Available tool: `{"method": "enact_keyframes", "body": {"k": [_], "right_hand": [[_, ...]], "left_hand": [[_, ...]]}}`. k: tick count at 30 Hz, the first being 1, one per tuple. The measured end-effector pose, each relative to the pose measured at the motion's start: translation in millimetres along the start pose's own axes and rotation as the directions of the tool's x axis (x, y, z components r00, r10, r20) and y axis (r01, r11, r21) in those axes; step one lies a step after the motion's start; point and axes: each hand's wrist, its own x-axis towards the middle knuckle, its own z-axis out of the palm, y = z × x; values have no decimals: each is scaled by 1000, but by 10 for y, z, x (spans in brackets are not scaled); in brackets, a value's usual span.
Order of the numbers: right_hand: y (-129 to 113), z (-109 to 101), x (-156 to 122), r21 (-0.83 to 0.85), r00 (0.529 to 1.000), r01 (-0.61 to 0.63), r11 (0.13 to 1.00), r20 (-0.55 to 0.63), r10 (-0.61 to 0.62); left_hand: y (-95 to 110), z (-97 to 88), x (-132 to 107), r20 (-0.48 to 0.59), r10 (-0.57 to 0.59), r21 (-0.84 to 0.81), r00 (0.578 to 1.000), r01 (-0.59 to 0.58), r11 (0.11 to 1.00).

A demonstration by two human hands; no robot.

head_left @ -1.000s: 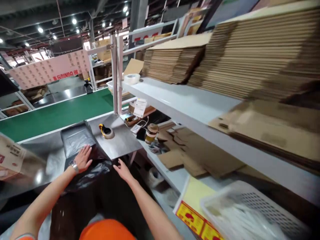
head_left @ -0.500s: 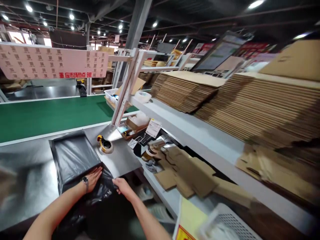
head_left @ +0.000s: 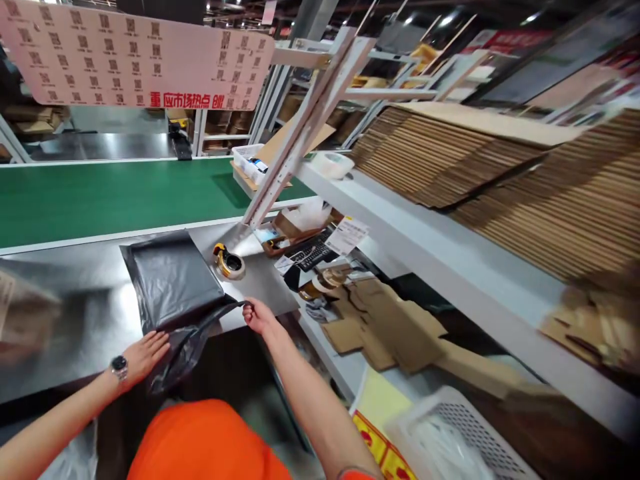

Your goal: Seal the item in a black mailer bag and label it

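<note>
the left-edge carton [head_left: 27, 317] is blurred and cut off — what fills the black bag [head_left: 175, 280] is hidden.

Shiny grey metal surface [head_left: 95, 267]: flat black plastic parcel [head_left: 175, 280], its loose end past the near edge; yellow-and-black tape dispenser [head_left: 231, 264] just beside it.
Long white upper shelf [head_left: 425, 243]: stacked flattened brown cardboard [head_left: 440, 160], white tape roll [head_left: 331, 165] at the far end.
White lower shelf [head_left: 345, 369]: loose brown cardboard pieces [head_left: 395, 323].

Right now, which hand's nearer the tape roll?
Right: your right hand, gripping the black bag, is just on your side of the tape roll; your left hand is farther, to its left.
</note>
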Motion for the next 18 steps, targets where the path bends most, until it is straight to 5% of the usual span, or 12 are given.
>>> {"method": "enact_keyframes", "body": {"k": [9, 13, 18], "right_hand": [[-119, 220, 47, 77, 996, -63, 995, -52, 67], [-118, 215, 73, 85, 997, -55, 995, -58, 60], [-118, 173, 104, 78, 998, -45, 996, -36, 48]], "left_hand": [[101, 161, -327, 46, -305, -107, 951, 308, 945], [52, 256, -442, -87, -354, -258, 931, 323, 911], [-61, 272, -524, -232, -574, -530, 785, 393, 751]]}}
